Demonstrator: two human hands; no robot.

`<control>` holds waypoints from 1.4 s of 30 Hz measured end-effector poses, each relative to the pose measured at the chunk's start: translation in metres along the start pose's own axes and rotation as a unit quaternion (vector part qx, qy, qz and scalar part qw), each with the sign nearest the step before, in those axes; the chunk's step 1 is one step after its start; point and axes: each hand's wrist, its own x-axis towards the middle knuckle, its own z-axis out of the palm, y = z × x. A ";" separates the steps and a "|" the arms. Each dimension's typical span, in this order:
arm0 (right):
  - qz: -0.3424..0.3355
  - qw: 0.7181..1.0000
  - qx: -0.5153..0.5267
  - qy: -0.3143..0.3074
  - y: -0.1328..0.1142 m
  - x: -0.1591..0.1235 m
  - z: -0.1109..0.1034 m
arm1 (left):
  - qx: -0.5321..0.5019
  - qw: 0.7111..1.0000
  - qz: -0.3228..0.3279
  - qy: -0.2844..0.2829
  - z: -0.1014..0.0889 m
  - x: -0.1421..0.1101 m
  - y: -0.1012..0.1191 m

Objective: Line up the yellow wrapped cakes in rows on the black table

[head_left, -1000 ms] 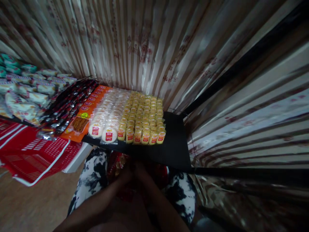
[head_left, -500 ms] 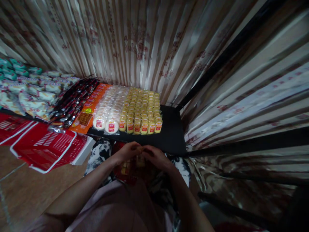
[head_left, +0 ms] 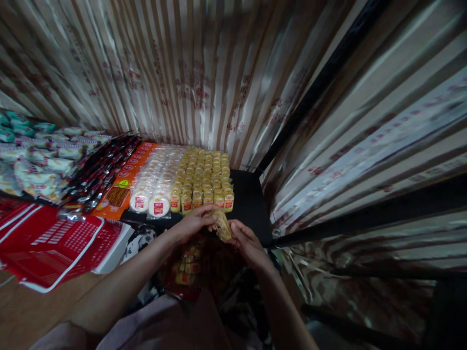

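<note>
My left hand (head_left: 199, 221) and my right hand (head_left: 247, 240) pinch a small yellow wrapped snack (head_left: 222, 226) between them, at the front edge of a black shelf (head_left: 251, 209). Just behind it, rows of similar yellow wrapped snacks (head_left: 204, 177) stand on the shelf with red-and-orange labels facing me. Below my hands, a red clear-fronted bag (head_left: 178, 291) rests on my lap with several yellow packets (head_left: 188, 267) in it. My fingers partly cover the held snack, so its label cannot be made out.
Left of the yellow rows lie white round crackers in clear wrappers (head_left: 158, 206), an orange packet (head_left: 118, 194), dark shiny packets (head_left: 98, 170), white packets (head_left: 44, 172) and green ones (head_left: 22, 127). Red baskets (head_left: 73, 243) stand below. Pleated curtain (head_left: 204, 73) and black bars (head_left: 310, 107) enclose the shelf.
Both hands have risen from above my lap up to the shelf's front edge. The yellow snack now shows between their fingers. The view has also shifted slightly.
</note>
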 end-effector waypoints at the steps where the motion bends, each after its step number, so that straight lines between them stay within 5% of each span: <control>1: 0.002 1.000 0.028 0.004 -0.001 0.000 -0.002 | -0.008 1.000 0.001 -0.017 0.001 0.003 0.002; 5: -0.013 0.997 0.070 0.026 -0.008 0.001 -0.010 | -0.031 0.998 0.010 -0.045 0.008 0.018 0.009; 11: -0.103 0.977 0.020 0.186 -0.015 0.019 -0.025 | -0.069 0.995 0.013 0.069 0.027 0.044 0.013; 15: -0.108 0.960 -0.012 0.258 -0.020 0.036 -0.032 | 0.002 0.995 0.025 0.096 0.038 0.070 0.011; 23: -0.135 0.951 0.030 0.275 -0.023 0.061 -0.046 | 0.142 0.978 0.065 0.137 0.047 0.122 0.009; 29: -0.177 0.940 -0.012 0.290 -0.031 0.075 -0.060 | 0.297 0.939 0.100 0.142 0.043 0.147 0.020; 34: -0.169 0.891 0.090 0.412 -0.032 0.098 -0.071 | 0.191 0.956 0.073 0.210 0.057 0.164 0.024; 38: -0.176 0.882 0.178 0.399 -0.033 0.118 -0.075 | 0.113 0.964 0.039 0.239 0.069 0.173 0.016; 42: -0.206 0.881 0.173 0.389 -0.040 0.139 -0.087 | 0.168 0.944 0.040 0.280 0.071 0.176 0.010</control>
